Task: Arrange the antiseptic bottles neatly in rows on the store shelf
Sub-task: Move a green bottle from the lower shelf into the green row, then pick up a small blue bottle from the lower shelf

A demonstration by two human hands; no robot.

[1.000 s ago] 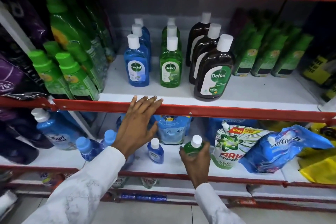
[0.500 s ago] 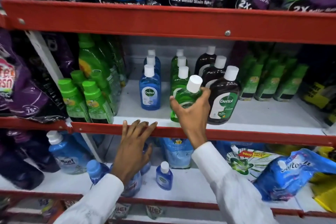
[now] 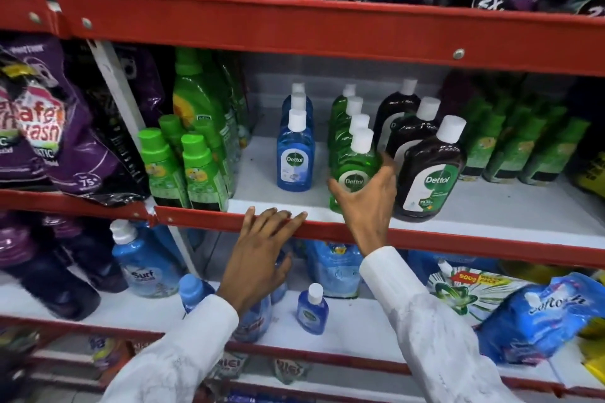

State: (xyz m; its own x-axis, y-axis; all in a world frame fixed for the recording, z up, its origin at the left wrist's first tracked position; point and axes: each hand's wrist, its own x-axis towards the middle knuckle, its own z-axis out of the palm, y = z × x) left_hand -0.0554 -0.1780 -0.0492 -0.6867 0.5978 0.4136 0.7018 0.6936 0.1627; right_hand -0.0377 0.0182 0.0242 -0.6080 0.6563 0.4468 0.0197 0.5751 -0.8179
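Observation:
Three rows of antiseptic bottles stand on the white middle shelf (image 3: 491,206): a blue row (image 3: 295,154), a green row (image 3: 347,118) and a dark brown row (image 3: 429,170). My right hand (image 3: 370,196) grips a green antiseptic bottle (image 3: 355,167) with a white cap at the front of the green row, low on the shelf surface. My left hand (image 3: 262,252) rests flat with spread fingers on the red shelf edge (image 3: 203,217), holding nothing. A small blue antiseptic bottle (image 3: 312,311) stands alone on the lower shelf.
Green fabric-conditioner bottles (image 3: 183,167) crowd the left of the middle shelf, green pouches (image 3: 523,144) the right. Purple detergent bags (image 3: 49,127) hang at far left. Blue detergent bottles (image 3: 144,262) and refill pouches (image 3: 537,317) fill the lower shelf. A red shelf rail (image 3: 294,29) runs overhead.
My right hand picked up the green bottle from the lower shelf, lifted it and brought it down at the front of the green row. My left hand stayed on the shelf edge.

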